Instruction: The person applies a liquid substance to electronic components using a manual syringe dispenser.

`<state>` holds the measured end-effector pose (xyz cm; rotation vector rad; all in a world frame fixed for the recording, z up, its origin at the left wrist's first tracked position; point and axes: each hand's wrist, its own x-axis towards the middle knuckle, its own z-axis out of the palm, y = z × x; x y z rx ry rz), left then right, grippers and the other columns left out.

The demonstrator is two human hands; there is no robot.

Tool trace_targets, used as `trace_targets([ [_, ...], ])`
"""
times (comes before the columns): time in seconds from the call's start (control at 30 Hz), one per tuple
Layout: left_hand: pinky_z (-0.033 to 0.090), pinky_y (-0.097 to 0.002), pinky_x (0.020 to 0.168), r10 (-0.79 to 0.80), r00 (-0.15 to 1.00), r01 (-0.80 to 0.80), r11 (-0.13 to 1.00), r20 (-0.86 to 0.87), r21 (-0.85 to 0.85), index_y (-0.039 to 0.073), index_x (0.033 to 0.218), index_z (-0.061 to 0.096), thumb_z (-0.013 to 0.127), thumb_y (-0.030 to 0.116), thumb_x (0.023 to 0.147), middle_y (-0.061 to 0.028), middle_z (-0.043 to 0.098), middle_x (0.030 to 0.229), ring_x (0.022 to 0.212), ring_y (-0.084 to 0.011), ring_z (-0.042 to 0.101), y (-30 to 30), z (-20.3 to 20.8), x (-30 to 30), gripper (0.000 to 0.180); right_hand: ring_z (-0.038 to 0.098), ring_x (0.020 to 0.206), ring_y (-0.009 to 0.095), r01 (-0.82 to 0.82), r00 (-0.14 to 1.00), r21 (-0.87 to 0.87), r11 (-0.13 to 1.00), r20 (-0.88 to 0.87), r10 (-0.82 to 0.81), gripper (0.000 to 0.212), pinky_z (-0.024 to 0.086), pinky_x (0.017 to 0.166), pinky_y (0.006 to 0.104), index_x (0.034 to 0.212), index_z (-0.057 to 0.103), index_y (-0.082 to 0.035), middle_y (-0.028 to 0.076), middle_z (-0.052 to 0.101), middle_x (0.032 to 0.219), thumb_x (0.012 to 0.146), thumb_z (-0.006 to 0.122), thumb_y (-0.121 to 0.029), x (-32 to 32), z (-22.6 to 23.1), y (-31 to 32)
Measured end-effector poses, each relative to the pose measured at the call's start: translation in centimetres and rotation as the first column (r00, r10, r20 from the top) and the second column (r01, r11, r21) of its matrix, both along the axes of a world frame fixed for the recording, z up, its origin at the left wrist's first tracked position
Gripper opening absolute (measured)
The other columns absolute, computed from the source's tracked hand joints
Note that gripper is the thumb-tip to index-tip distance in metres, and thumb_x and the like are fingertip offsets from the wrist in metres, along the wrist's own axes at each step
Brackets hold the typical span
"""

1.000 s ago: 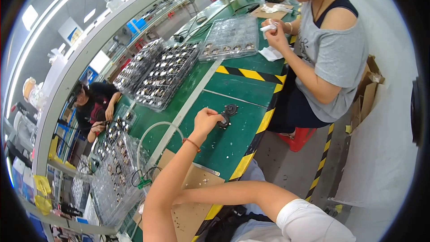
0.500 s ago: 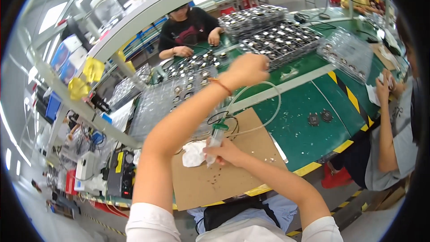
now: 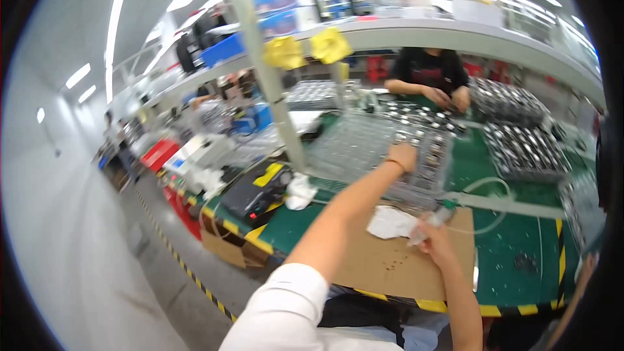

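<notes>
My left hand reaches out over a clear plastic tray that holds rows of small dark parts on its right side. Its fingers look drawn together at the parts; blur hides what is between them. Closed around a clear dispensing syringe with a green cap, my right hand stays above a brown cardboard sheet. The syringe tilts, and a thin clear hose loops away from its cap. A crumpled white tissue lies beside the syringe on the cardboard.
Stacked trays of parts stand at the right. Across the bench a co-worker's hands handle parts. A black box with a red light sits at the left, near a shelf post. Dark round parts lie at the right.
The view has swung left. My left hand has moved from near the stacked trays to over the clear tray's parts. My right hand still holds the syringe over the cardboard.
</notes>
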<state>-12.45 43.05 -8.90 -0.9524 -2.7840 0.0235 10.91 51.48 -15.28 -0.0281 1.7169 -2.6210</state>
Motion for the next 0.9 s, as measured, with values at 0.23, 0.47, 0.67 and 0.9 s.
trace_targets([
  [0.23, 0.046, -0.0401, 0.068, 0.163, 0.974, -0.141, 0.979, -0.156, 0.144, 0.013, 0.084, 0.067, 0.066, 0.019, 0.068, -0.0091, 0.065, 0.081, 0.079, -0.0260, 0.064, -0.5, -2.0, -0.3, 0.017, 0.046, 0.040, 0.008, -0.007, 0.999, -0.024, 1.000, 0.037, 0.008, 0.019, 0.031, 0.031, 0.0185, 0.090, 0.046, -0.010, 0.010, 0.060, 0.070, 0.080, 0.060, -0.019, -0.9, 1.0, -1.5],
  [0.47, 0.045, -0.0421, 0.063, 0.058, 0.975, 0.085, 0.791, -0.213, 0.606, 0.006, 0.092, 0.059, 0.060, 0.008, 0.070, -0.0105, 0.064, 0.075, 0.074, -0.0286, 0.063, -1.4, -0.8, 2.1, 0.023, 0.047, 0.041, 0.010, 0.059, 0.998, 0.060, 0.996, -0.027, -0.057, 0.024, 0.032, 0.030, 0.0199, 0.092, 0.045, -0.011, 0.010, 0.059, 0.070, 0.079, 0.062, -0.022, -1.1, -0.1, -1.2],
  [0.67, 0.052, -0.0322, 0.079, -0.802, 0.539, -0.493, -0.052, 0.258, 0.869, -0.004, 0.102, 0.052, 0.057, 0.000, 0.077, -0.0117, 0.055, 0.102, 0.089, -0.0196, 0.057, -5.4, 4.6, 10.5, 0.026, 0.049, 0.044, 0.010, 0.118, 0.991, 0.043, 0.992, -0.068, -0.115, 0.022, 0.035, 0.033, 0.0205, 0.091, 0.046, -0.010, 0.009, 0.060, 0.071, 0.079, 0.062, -0.018, 0.0, 0.8, -1.3],
  [0.9, 0.044, -0.0312, 0.083, -0.975, 0.147, -0.457, 0.084, 0.168, 0.886, 0.004, 0.088, 0.052, 0.059, -0.002, 0.076, -0.0068, 0.056, 0.093, 0.091, -0.0195, 0.055, -14.0, 0.8, 15.7, 0.015, 0.047, 0.045, 0.007, 0.174, 0.974, 0.111, 0.978, -0.169, -0.154, 0.023, 0.035, 0.035, 0.0207, 0.090, 0.047, -0.010, 0.003, 0.056, 0.068, 0.078, 0.065, -0.015, -0.3, 0.0, -1.5],
])
